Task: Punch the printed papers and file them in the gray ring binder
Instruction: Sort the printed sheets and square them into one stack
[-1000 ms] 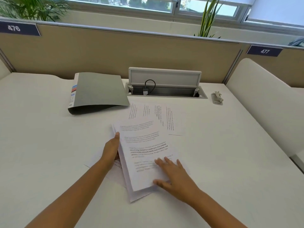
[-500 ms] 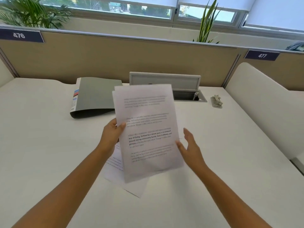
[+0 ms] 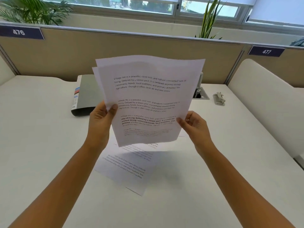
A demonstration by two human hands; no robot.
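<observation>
A small stack of printed papers (image 3: 148,96) is held upright above the white desk, its sheets slightly fanned at the top. My left hand (image 3: 100,120) pinches the stack's left edge with the thumb in front. My right hand (image 3: 195,124) grips the right edge. More printed sheets (image 3: 126,167) lie flat on the desk below the stack. The gray ring binder (image 3: 85,96) lies closed at the back left, partly hidden by the papers. A gray hole punch (image 3: 219,98) sits at the back right.
A cable tray opening (image 3: 200,95) is sunk into the desk behind the papers. Beige partition panels (image 3: 65,55) close the back, and a white padded divider (image 3: 266,102) runs along the right side. Plants stand behind the partition.
Both hands lifted the stack off the desk and raised it upright toward the camera. The right hand went from flat on the papers, to open beside them, to gripping the right edge.
</observation>
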